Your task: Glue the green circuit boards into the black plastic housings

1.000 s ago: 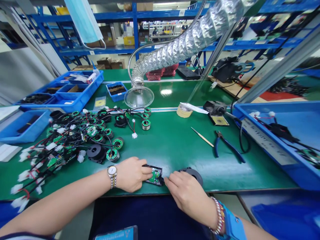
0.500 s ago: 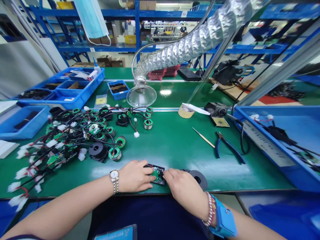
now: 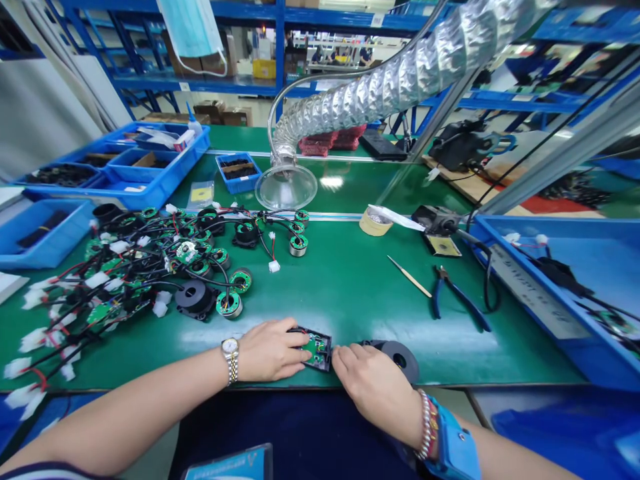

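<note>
A small black rectangular case (image 3: 326,333) with a green circuit board (image 3: 315,344) in it lies near the bench's front edge. My left hand (image 3: 273,350) holds it down from the left, its fingertips over the board. At the case's right end is my right hand (image 3: 370,383), fingers drawn together in a pinch; whatever they grip is hidden. Just behind that hand rests a round black part (image 3: 403,360) with a central hole, partly covered by the hand.
A heap of wired boards and round parts (image 3: 185,257) covers the left side. Cutting pliers (image 3: 453,297), a thin pointed tool (image 3: 409,276) and a tape roll (image 3: 375,222) lie to the right. A fume duct funnel (image 3: 286,188) hangs centrally; a blue bin (image 3: 545,300) stands right.
My right hand has shifted slightly right, from over the case's right edge to just beside it, uncovering more of the case. My left hand stays on the case. The view has moved slightly.
</note>
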Motion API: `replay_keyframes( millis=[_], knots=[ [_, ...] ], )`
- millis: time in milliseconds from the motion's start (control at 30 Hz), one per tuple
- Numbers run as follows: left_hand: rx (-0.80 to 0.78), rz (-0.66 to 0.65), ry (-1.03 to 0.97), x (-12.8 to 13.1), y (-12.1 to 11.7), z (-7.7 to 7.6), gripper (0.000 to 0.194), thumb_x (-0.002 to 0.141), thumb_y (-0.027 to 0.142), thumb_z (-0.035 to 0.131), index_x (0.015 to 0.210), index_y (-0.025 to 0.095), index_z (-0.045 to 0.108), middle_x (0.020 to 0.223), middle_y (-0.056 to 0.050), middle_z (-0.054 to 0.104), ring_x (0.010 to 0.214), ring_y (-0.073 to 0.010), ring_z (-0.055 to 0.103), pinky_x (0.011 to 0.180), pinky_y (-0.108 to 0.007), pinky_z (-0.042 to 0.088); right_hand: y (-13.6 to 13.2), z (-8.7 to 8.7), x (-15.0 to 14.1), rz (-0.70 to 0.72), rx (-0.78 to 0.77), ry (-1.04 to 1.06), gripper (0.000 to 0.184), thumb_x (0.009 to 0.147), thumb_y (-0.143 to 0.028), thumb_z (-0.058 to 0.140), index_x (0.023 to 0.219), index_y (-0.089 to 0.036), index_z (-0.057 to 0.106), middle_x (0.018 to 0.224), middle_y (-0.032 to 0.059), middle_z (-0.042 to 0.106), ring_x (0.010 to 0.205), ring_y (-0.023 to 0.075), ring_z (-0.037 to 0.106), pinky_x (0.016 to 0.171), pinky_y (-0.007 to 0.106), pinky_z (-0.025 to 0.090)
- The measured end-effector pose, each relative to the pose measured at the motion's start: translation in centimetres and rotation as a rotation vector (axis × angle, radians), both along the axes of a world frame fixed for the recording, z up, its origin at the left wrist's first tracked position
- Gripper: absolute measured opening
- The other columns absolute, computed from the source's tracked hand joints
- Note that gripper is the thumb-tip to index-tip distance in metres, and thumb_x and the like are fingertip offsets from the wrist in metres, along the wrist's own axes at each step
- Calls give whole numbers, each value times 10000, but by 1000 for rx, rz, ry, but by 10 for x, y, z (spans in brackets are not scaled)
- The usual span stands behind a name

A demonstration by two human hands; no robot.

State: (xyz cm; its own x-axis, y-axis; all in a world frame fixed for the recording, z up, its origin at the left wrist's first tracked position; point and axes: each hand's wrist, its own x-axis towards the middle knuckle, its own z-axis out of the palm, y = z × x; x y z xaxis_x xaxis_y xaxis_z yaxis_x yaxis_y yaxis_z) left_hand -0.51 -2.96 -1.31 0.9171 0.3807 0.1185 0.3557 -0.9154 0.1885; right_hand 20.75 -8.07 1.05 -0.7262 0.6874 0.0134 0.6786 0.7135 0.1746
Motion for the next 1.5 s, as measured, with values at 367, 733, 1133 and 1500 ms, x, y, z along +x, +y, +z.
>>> replay_keyframes(
  millis=[367, 733, 1133, 1500],
  knots=[
    [47, 49, -57, 2, -6, -7, 193, 874, 317, 451, 932, 214, 603, 967, -47, 599, 837, -194, 485, 653, -303, 457, 12, -5, 2, 95, -49, -54, 32, 749, -115, 533, 745, -146, 539, 664, 45, 561, 579, 163, 452, 532, 308, 241],
    [35, 188, -58, 4, -22, -8, 198, 885, 296, 429, 934, 195, 592, 989, -58, 585, 803, -186, 471, 682, -309, 479, 21, -2, 10, 21, -97, 40, 122, 782, -109, 535, 669, -154, 532, 653, 28, 561, 642, 154, 409, 625, 314, 208],
    [25, 199, -4, 4, -21, -4, 207, 888, 307, 423, 943, 198, 590, 968, -62, 579, 810, -187, 476, 673, -307, 469, 18, -4, 7, 14, -48, 120, 106, 814, -115, 482, 780, -144, 578, 736, 41, 574, 666, 158, 442, 667, 323, 260],
    [-2, 186, 1, 4, -20, -3, 196, 886, 293, 434, 941, 192, 593, 978, -60, 575, 821, -180, 471, 704, -302, 451, 9, 2, -3, 53, -62, 152, 292, 803, -242, 528, 1078, -145, 548, 939, 70, 559, 794, 179, 467, 768, 367, 308]
  ],
)
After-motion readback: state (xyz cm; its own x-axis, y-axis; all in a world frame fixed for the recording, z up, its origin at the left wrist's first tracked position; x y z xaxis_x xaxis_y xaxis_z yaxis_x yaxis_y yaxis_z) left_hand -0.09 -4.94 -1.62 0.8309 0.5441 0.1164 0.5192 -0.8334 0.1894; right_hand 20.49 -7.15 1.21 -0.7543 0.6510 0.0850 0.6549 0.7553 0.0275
